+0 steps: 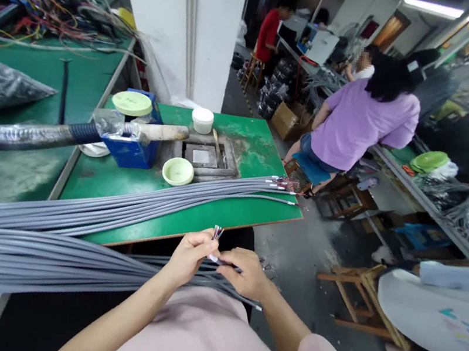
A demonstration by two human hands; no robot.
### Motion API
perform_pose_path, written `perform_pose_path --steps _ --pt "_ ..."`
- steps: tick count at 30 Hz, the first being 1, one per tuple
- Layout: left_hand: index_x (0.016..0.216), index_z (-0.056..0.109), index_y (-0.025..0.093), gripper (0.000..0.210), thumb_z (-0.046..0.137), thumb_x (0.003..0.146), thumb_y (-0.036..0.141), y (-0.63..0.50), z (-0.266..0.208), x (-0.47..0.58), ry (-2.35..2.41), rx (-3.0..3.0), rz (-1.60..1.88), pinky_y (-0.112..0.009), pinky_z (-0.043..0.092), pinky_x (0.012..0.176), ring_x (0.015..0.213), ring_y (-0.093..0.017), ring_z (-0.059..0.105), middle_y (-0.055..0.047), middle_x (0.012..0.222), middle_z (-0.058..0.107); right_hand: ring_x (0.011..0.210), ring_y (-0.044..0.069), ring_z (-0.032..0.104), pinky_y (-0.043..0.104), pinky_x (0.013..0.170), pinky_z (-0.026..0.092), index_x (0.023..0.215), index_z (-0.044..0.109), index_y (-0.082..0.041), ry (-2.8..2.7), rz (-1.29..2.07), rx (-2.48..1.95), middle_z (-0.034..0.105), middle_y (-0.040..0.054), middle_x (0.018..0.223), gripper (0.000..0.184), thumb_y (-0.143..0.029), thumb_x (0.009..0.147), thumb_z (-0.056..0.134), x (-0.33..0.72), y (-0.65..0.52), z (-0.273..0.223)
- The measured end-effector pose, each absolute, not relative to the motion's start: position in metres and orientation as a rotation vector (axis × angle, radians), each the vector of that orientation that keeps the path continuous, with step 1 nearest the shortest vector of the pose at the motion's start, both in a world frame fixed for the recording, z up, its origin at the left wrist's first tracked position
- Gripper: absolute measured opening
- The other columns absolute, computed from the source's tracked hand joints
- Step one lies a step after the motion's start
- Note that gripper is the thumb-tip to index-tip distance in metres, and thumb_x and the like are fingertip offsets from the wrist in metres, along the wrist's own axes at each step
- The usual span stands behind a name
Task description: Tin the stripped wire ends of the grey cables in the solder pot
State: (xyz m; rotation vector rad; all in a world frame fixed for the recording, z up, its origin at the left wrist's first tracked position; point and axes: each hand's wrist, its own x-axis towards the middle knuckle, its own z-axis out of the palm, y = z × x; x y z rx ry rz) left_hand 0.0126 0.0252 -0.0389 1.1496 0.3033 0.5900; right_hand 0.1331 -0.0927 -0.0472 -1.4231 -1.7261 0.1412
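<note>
My left hand (198, 251) pinches the thin coloured wires (218, 232) that fan out from the end of a grey cable. Just behind those wires, my right hand (246, 271) grips the cable itself, near a white band (214, 259) on its jacket. Across my lap runs a bundle of grey cables (113, 269), passing beneath both hands. A second bundle of grey cables (159, 202) lies on the green table (257, 143) beyond, its stripped ends and bare wires (286, 185) at the right edge.
On the table stand a solder pot (204, 157), a pale green dish (178, 172), a white tub (202, 120) and a blue box (136, 148) with an extraction hose (45, 134). A co-worker in purple (354, 123) sits right, near a wooden stool (358, 296). A white pillar (207, 35) rises behind.
</note>
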Motion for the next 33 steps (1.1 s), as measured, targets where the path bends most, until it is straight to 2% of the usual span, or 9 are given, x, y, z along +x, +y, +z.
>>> perform_pose_path --steps 8,10,12,14,17,20,24,26,33 --pt "0.058 0.065 0.014 0.039 0.064 0.079 0.046 0.016 -0.052 0.024 0.240 1.422 0.404 -0.027 0.040 0.067 0.065 -0.012 0.049 -0.002 0.065 0.057 0.060 0.010 0.056 0.021 0.060 0.043 0.082 0.060 -0.017 -1.487 0.258 -1.533 0.064 0.0007 0.069 0.025 -0.038 0.090 0.049 0.134 -0.129 -0.064" --pt "0.078 0.070 0.015 0.033 0.063 0.080 0.047 0.018 -0.050 0.024 0.200 1.545 0.322 -0.030 0.044 0.075 0.075 -0.016 0.056 -0.005 0.078 0.064 0.060 0.010 0.057 0.021 0.060 0.044 0.080 0.059 -0.017 -1.374 0.345 -1.578 0.064 0.0003 0.068 0.022 -0.035 0.089 0.050 0.139 -0.136 -0.067" --pt "0.103 0.068 0.018 0.039 0.063 0.079 0.047 0.022 -0.049 0.024 0.184 1.748 0.227 -0.035 0.044 0.088 0.093 -0.021 0.060 -0.008 0.099 0.067 0.062 0.011 0.060 0.022 0.062 0.046 0.084 0.057 -0.017 -1.198 0.455 -1.598 0.065 0.0004 0.068 0.020 -0.035 0.089 0.050 0.146 -0.145 -0.073" --pt "0.120 0.061 0.020 0.053 0.064 0.077 0.049 0.026 -0.053 0.024 0.219 2.019 0.106 -0.040 0.039 0.099 0.111 -0.026 0.055 -0.011 0.120 0.063 0.064 0.013 0.063 0.025 0.064 0.049 0.088 0.055 -0.017 -0.973 0.553 -1.589 0.067 0.0017 0.069 0.023 -0.039 0.089 0.049 0.157 -0.153 -0.086" --pt "0.131 0.053 0.018 0.066 0.062 0.075 0.052 0.033 -0.070 0.030 0.336 2.370 -0.114 -0.045 0.029 0.109 0.128 -0.031 0.044 -0.013 0.138 0.052 0.063 0.015 0.064 0.027 0.061 0.051 0.086 0.052 -0.017 -0.660 0.600 -1.718 0.068 0.0052 0.074 0.035 -0.051 0.088 0.044 0.178 -0.161 -0.121" --pt "0.137 0.046 0.014 0.077 0.059 0.073 0.055 0.040 -0.095 0.038 0.467 2.529 -0.332 -0.050 0.024 0.111 0.134 -0.035 0.037 -0.016 0.144 0.045 0.057 0.015 0.062 0.026 0.055 0.048 0.078 0.053 -0.018 -0.521 0.625 -2.078 0.064 0.0033 0.066 0.040 -0.053 0.088 0.038 0.194 -0.166 -0.162" --pt "0.142 0.038 0.008 0.091 0.052 0.072 0.064 0.044 -0.129 0.040 0.551 2.463 -0.662 -0.050 0.028 0.109 0.137 -0.038 0.032 -0.020 0.149 0.035 0.051 0.014 0.057 0.024 0.055 0.040 0.059 0.052 -0.018 -0.558 0.629 -2.298 0.055 -0.0013 0.050 0.028 -0.031 0.084 0.050 0.197 -0.167 -0.196" --pt "0.141 0.040 0.006 0.090 0.049 0.073 0.064 0.044 -0.142 0.037 0.479 2.402 -0.733 -0.043 0.033 0.108 0.135 -0.035 0.037 -0.021 0.146 0.039 0.059 0.015 0.060 0.024 0.059 0.038 0.056 0.053 -0.017 -0.608 0.612 -2.393 0.059 0.0001 0.054 0.024 -0.023 0.079 0.055 0.194 -0.164 -0.202" --pt "0.139 0.043 0.009 0.094 0.054 0.067 0.068 0.047 -0.160 0.034 0.450 2.353 -0.769 -0.041 0.030 0.112 0.135 -0.033 0.038 -0.019 0.145 0.041 0.078 0.017 0.065 0.025 0.067 0.037 0.071 0.067 -0.018 -0.783 0.605 -2.547 0.071 0.0050 0.076 0.018 -0.021 0.082 0.053 0.201 -0.150 -0.197"
